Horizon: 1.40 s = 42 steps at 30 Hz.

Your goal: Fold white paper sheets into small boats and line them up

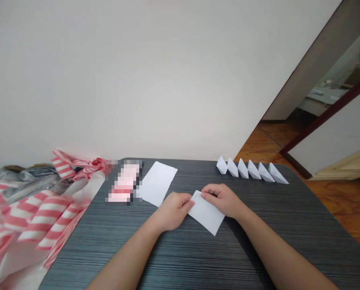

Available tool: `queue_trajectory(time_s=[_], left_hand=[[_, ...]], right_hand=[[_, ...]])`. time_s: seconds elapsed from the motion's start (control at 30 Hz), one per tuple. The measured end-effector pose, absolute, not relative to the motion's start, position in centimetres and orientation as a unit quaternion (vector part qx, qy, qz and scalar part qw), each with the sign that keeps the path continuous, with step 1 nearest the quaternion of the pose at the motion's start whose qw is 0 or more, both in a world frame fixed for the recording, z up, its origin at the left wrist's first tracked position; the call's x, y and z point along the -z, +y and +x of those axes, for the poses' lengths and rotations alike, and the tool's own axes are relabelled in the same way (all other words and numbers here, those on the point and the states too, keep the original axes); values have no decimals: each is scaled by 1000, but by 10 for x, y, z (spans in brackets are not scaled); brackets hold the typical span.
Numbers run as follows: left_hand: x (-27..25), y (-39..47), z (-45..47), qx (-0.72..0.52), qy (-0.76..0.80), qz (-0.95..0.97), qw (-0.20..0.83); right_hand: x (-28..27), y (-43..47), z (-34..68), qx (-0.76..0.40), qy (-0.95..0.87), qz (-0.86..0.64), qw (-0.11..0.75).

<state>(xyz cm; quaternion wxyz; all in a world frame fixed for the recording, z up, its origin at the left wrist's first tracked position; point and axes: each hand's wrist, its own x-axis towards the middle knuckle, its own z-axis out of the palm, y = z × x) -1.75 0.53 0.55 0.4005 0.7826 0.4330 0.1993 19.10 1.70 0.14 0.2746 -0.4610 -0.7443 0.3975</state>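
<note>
A white sheet of paper point(208, 214) is held between my two hands above the dark table. My left hand point(174, 209) pinches its left corner between thumb and fingers. At the upper right edge, my right hand point(221, 198) grips the same paper, thumb on top and fingers curled behind. To the left lies a flat stack of white paper point(158, 182). A row of several folded white paper shapes point(252, 170), pointed at the top, stands at the back right of the table.
The dark wood-grain table point(180, 266) reaches the white wall point(156, 80). A pixelated pink object point(126, 181) lies at its left. Red-and-white striped cloth point(44, 213) is heaped beyond the left edge. Wooden floor point(264, 141) and a doorway show at the right.
</note>
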Motion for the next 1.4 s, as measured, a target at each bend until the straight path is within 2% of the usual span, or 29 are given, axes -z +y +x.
queue_trajectory(time_s=[0.23, 0.57, 0.73, 0.93, 1.4], left_hand=[[-8, 4, -18, -167, 402, 814, 384], [-13, 3, -16, -166, 396, 812, 396], [-13, 3, -15, -196, 418, 773, 436], [-7, 6, -16, -223, 468, 689, 506], [-6, 8, -20, -235, 466, 683, 511]], right_hand=[[-1, 16, 191, -425, -745, -448, 252], [-5, 15, 187, -416, -741, -456, 265], [-3, 17, 187, -422, -720, -479, 271], [1, 17, 197, -504, -680, -477, 239], [1, 18, 201, -475, -696, -483, 240]])
